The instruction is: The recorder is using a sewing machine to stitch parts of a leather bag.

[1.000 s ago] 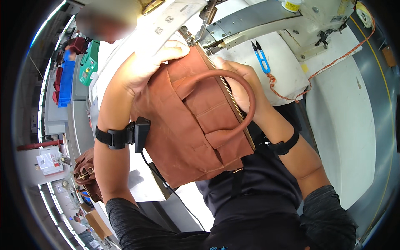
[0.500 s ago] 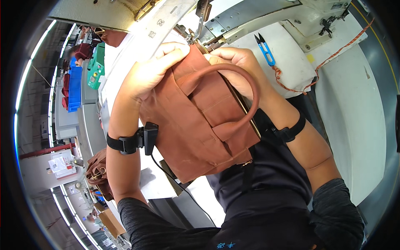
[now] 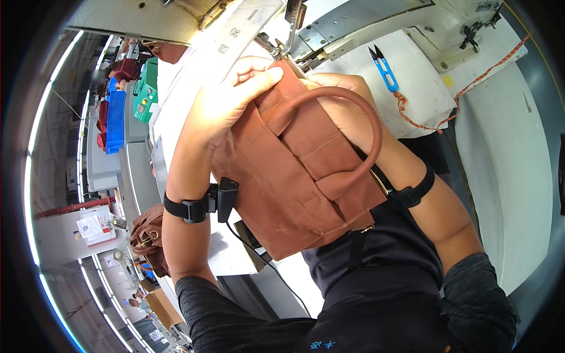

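A reddish-brown leather handbag (image 3: 253, 194) with a rolled handle (image 3: 376, 132) lies tilted before me, its upper end at the presser foot (image 3: 279, 52) of a sewing machine. My left hand (image 3: 235, 97) is closed on the bag's upper left edge, thumb on top near the foot. On the other side, my right hand (image 3: 347, 106) grips the zipped edge, its fingers partly hidden by the bag and handle. A gold-toothed zip (image 3: 379, 179) shows along that edge beside my right forearm.
Blue-handled thread snips (image 3: 385, 73) lie on the machine bed at the right, tied to an orange cord (image 3: 406, 117). The pale machine arm (image 3: 376, 20) spans the top. Another brown bag (image 3: 150, 238) sits at the left, beyond my forearm. Blue bins (image 3: 116, 120) stand farther off.
The whole view has shifted slightly to the right. My right hand and wrist now cover more of the zip. Both hands keep hold of the bag at the presser foot.
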Motion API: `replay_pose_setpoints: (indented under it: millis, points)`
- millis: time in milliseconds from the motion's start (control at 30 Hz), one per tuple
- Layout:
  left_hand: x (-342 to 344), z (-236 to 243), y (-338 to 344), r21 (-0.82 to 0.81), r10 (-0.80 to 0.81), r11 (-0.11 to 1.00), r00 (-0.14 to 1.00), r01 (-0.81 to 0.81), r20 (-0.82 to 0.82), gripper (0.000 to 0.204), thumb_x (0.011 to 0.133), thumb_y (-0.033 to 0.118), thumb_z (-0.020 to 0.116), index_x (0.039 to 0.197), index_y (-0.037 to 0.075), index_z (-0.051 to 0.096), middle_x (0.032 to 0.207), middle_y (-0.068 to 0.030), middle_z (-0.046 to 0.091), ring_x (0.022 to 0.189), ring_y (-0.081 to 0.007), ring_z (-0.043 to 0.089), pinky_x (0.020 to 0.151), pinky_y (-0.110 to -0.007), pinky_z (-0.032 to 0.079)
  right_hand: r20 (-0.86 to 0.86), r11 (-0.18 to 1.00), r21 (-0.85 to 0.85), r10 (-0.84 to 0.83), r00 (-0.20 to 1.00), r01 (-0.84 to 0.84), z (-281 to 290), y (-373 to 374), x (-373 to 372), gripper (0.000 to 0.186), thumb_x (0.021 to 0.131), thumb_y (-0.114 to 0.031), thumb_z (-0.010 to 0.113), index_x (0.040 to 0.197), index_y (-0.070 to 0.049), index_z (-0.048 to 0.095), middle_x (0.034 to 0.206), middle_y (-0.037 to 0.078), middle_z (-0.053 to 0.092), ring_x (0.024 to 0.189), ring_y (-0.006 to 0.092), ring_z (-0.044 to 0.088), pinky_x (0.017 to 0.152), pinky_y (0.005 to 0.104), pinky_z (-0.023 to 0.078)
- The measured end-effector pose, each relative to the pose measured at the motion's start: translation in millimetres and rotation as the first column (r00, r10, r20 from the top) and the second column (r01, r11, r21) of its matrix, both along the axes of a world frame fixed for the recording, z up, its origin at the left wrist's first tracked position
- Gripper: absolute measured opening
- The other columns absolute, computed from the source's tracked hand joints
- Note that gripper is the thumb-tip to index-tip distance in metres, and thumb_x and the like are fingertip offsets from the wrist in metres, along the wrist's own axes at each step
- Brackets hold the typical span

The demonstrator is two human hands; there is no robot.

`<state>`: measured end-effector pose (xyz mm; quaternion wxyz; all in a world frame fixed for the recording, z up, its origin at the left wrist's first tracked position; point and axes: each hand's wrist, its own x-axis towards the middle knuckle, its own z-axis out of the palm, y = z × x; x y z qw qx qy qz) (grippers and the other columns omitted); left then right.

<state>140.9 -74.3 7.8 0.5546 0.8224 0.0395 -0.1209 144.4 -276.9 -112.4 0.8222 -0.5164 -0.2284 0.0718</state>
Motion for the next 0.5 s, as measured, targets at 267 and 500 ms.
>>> replay_pose_setpoints:
  millis: [267,500]
  points:
    - [0,-3,-2,0.042,-0.086,0.996,0.993,0.083,0.076,0.018,0.103,0.021,0.073,0.110,0.004,0.074,0.096,0.0051,0.068,0.087,-0.0036,0.057,0.080,-0.022,0.046,-0.205,1.000,-0.018,-0.012,0.979,0.008,-1,-11,-22,0.020,0.106,-0.009,0.064,0.112,0.007,0.075,0.095,0.005,0.077,0.088,0.0074,0.065,0.079,0.0271,0.055]
    - [-2,-5,-1,0.066,-0.103,0.993,0.987,0.095,0.127,0.017,0.103,0.022,0.072,0.109,0.005,0.073,0.089,0.0069,0.063,0.079,-0.0040,0.052,0.072,-0.022,0.043,-0.165,1.000,-0.006,-0.015,0.986,0.014,-11,-12,-27,0.024,0.107,-0.010,0.064,0.120,0.007,0.074,0.104,0.007,0.078,0.094,0.0074,0.066,0.082,0.0268,0.056]
